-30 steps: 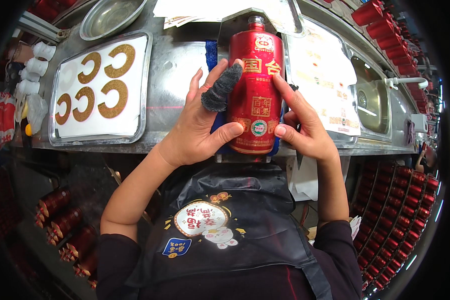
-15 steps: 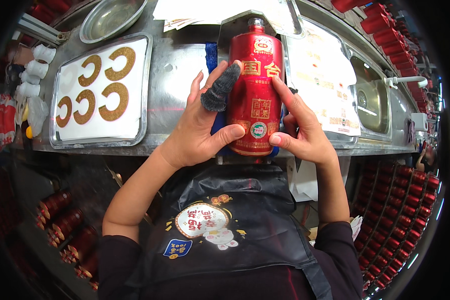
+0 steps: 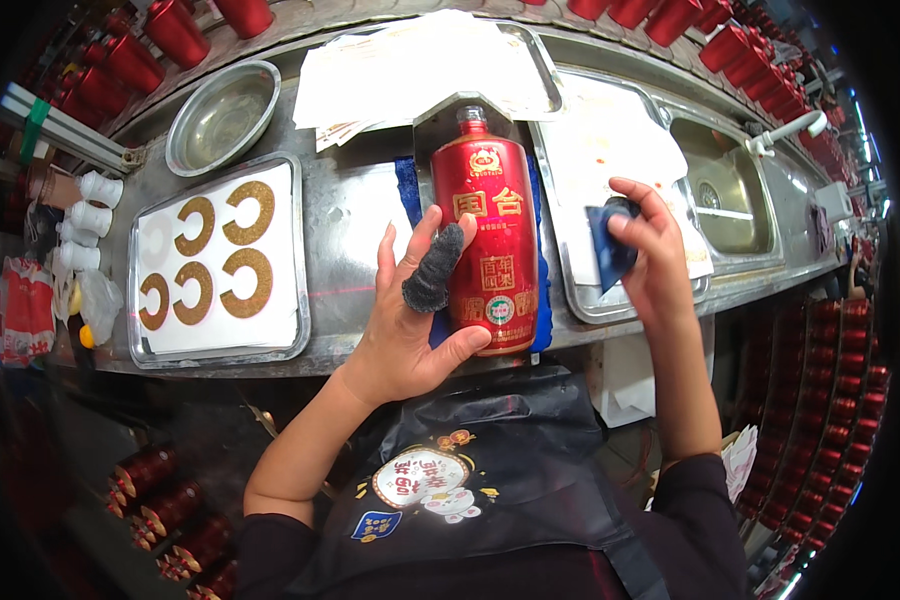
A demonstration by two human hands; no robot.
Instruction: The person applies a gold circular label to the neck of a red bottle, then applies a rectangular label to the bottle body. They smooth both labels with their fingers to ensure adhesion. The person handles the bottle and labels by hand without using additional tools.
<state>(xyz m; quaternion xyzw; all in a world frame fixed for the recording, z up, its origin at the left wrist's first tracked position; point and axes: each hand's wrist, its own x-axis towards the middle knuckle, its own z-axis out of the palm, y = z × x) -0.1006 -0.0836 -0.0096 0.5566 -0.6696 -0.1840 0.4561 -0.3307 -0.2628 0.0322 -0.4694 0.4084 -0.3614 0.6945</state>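
Note:
A red bottle with gold printing and a clear neck lies on its back in a metal holder, its neck pointing away from me. Blue cloth shows at both sides beneath it. My left hand holds the bottle at its left side, thumb low and fingertips higher; a dark knitted sleeve covers one finger. Raised to the right of the bottle and apart from it, my right hand is closed on a dark blue, flat, angular piece, whose exact kind I cannot make out.
At the left, a metal tray bears a white sheet with several gold C-shaped pieces, below a metal bowl. Printed sheets lie beyond the bottle. Right are another tray and a sink. Racks of red bottles stand around.
My right hand has left the bottle and moved right, turning up the dark blue piece. The left hand stays on the bottle. The whole view has shifted, the bench now sitting lower.

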